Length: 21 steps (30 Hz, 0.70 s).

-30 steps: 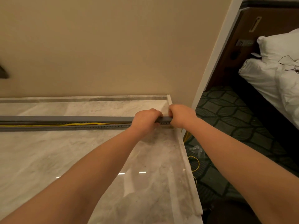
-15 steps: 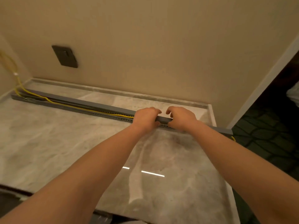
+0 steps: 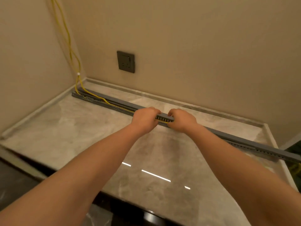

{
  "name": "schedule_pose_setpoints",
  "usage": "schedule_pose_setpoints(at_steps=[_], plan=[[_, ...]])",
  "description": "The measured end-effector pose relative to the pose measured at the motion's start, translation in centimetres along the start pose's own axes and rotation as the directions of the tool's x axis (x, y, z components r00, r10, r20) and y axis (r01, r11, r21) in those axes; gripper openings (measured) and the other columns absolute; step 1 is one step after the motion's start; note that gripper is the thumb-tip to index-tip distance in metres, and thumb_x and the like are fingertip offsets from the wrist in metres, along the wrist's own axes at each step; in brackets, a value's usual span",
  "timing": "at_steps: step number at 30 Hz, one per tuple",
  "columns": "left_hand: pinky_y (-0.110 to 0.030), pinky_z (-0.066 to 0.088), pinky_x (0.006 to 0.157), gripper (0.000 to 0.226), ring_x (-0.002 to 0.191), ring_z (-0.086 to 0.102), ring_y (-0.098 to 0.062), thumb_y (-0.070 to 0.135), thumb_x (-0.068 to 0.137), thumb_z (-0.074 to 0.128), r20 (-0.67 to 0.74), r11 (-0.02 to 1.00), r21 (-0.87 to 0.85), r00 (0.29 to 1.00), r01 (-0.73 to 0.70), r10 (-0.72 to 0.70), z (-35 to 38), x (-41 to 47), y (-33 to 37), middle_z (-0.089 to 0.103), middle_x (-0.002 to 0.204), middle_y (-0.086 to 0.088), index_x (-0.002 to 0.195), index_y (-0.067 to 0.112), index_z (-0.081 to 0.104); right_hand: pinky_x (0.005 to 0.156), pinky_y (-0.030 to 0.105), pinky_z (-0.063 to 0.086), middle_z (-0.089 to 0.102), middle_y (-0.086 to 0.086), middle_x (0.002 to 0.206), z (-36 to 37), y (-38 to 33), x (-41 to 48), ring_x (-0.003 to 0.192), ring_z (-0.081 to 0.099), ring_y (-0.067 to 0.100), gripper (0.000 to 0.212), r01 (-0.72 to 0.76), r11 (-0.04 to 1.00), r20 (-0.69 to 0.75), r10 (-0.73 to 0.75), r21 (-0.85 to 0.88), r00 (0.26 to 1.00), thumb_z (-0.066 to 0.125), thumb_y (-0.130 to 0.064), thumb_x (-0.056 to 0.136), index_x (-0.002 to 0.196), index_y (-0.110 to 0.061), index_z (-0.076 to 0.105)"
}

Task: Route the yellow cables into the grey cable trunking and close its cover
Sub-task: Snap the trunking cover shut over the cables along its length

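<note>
Now both hands clamp the trunking at mid-length on the desk.

Grey trunking (image 3: 244, 142) runs across the marble desk (image 3: 81, 136) from 10 o'clock to 4 o'clock, its right end overhanging the edge. Cables (image 3: 97, 97) lie in the open left stretch and climb the corner at 11 o'clock. Left hand (image 3: 144, 119) and right hand (image 3: 182, 120) sit near each other, each grip pressed together around the trunking and cover (image 3: 163, 115). A socket (image 3: 125, 61) is on the wall at 12 o'clock.

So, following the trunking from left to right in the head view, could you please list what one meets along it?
yellow cables entering the open end → left hand → slotted side of the grey trunking → right hand → closed cover
</note>
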<state>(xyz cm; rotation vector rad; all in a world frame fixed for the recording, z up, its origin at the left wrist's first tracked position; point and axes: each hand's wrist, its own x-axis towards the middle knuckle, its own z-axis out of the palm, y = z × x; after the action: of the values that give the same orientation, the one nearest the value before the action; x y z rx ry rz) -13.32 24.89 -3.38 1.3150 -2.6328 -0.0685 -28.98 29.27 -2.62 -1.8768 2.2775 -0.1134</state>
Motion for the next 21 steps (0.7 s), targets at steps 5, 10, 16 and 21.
schedule_pose_setpoints(at_steps=[5,10,16,21], plan=[[-0.039,0.055,0.083,0.035,0.109,0.062,-0.024,0.029,0.093,0.055,0.007,1.000,0.021,1.000,0.009,-0.009,-1.2,-1.6,-6.6,0.063,0.124,0.000,0.127,0.028,0.059,0.073,0.034,0.043,0.057,0.006,0.118,1.4,-6.6,2.1,0.105,0.057,0.028,0.036,0.034,0.999,-0.052,-0.034,-0.001,0.998,0.060,-0.032,0.084,0.119,-0.024,0.058],[-0.038,0.052,0.090,0.041,0.118,0.058,-0.022,0.030,0.094,0.053,0.036,0.999,0.042,0.999,0.027,-0.029,-1.7,-2.8,-12.2,0.059,0.133,0.001,0.135,0.028,0.053,0.075,0.036,0.045,0.057,0.005,0.116,2.6,-11.8,3.9,0.102,0.057,0.027,0.036,0.062,0.998,-0.064,-0.061,0.015,0.996,0.060,-0.034,0.083,0.118,-0.024,0.058],[-0.037,0.051,0.089,0.039,0.119,0.057,-0.021,0.029,0.094,0.052,0.029,0.997,0.050,0.997,0.064,-0.065,-2.4,-3.1,-17.2,0.059,0.131,0.002,0.132,0.028,0.056,0.073,0.035,0.048,0.057,0.003,0.112,2.9,-16.4,6.3,0.097,0.057,0.024,0.033,0.098,0.995,-0.042,-0.096,0.036,0.994,0.058,-0.033,0.083,0.115,-0.026,0.059],[-0.038,0.051,0.091,0.040,0.120,0.056,-0.020,0.028,0.094,0.051,0.000,0.991,0.040,0.992,0.124,-0.124,-2.7,-2.2,-20.6,0.059,0.130,0.001,0.134,0.027,0.055,0.081,0.036,0.049,0.057,0.005,0.120,2.3,-19.2,9.9,0.107,0.056,0.026,0.035,0.155,0.987,-0.019,-0.154,0.045,0.988,0.059,-0.035,0.085,0.119,-0.023,0.058]])
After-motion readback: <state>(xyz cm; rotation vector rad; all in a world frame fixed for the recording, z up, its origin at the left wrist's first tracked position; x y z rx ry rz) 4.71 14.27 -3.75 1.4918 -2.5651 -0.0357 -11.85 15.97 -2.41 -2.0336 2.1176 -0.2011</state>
